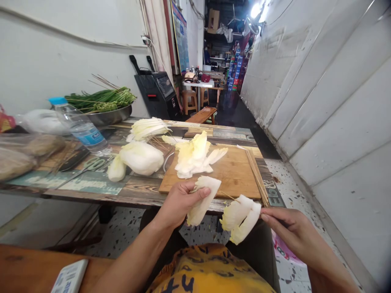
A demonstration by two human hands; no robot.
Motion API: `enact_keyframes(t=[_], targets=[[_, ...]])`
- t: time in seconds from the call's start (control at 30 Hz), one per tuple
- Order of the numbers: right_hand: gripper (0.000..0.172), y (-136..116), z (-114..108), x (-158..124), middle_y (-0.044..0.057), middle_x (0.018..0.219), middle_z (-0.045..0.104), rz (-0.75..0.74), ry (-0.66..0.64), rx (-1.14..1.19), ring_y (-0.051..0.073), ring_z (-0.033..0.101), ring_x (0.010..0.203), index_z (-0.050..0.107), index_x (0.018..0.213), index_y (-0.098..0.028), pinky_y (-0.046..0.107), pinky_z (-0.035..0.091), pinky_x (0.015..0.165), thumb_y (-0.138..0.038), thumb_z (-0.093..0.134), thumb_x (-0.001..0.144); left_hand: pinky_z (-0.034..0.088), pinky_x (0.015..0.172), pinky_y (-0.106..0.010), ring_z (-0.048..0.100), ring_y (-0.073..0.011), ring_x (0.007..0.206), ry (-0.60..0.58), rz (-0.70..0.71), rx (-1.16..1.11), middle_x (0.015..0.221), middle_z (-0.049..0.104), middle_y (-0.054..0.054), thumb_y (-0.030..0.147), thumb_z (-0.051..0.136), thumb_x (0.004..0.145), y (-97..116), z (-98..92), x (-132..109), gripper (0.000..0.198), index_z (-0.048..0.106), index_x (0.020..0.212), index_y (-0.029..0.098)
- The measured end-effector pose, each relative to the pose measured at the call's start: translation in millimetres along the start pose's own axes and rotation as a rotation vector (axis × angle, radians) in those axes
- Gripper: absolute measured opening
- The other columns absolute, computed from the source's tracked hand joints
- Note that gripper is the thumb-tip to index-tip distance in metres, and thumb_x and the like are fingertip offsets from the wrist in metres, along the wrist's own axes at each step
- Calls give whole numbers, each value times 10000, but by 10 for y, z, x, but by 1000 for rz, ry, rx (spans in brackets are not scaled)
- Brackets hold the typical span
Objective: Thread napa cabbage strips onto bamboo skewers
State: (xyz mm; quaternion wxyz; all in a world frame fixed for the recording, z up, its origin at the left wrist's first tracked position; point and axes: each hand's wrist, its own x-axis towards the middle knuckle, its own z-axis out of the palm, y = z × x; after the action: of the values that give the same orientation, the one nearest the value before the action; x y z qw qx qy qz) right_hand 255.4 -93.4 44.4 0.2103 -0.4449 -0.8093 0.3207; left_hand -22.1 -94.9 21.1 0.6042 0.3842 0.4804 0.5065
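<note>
My left hand (180, 203) pinches a pale piece of napa cabbage leaf (205, 199) between thumb and fingers. In my right hand (285, 228), the fingertips are closed at the end of a thin bamboo skewer (229, 196), mostly hidden by the leaves threaded on it. Those skewered cabbage leaves (241, 217) hang just left of my right fingertips. The skewer's bare tip points left, close to the leaf in my left hand. Beyond my hands, loose cabbage leaves (195, 156) are heaped on a wooden cutting board (238, 175).
Bare skewers (256, 175) lie along the board's right edge. Left of it sit a cabbage head (142, 158), a smaller cabbage piece (116, 169) and stacked leaves (148, 128). Further left are a water bottle (87, 132), a metal bowl (113, 116) of greens and plastic bags (27, 154).
</note>
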Motion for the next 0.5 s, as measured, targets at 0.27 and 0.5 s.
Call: enact_keyframes(t=[0.27, 0.5], targets=[[284, -76, 57, 75, 15, 996, 748, 5, -46, 118, 178, 684, 849, 709, 1101, -262, 248, 525, 745, -339, 495, 931, 434, 485, -227, 566, -129, 505, -53, -47, 37, 619, 697, -33, 412, 793, 607, -24, 82, -32, 305, 744, 713, 130], [287, -162, 189, 195, 21, 1020, 743, -4, 12, 151, 179, 681, 878, 714, 1086, -245, 244, 510, 760, -324, 479, 940, 432, 500, -197, 573, -110, 539, -29, -16, 27, 670, 709, -17, 395, 789, 627, -84, 172, -21, 278, 752, 743, 145]])
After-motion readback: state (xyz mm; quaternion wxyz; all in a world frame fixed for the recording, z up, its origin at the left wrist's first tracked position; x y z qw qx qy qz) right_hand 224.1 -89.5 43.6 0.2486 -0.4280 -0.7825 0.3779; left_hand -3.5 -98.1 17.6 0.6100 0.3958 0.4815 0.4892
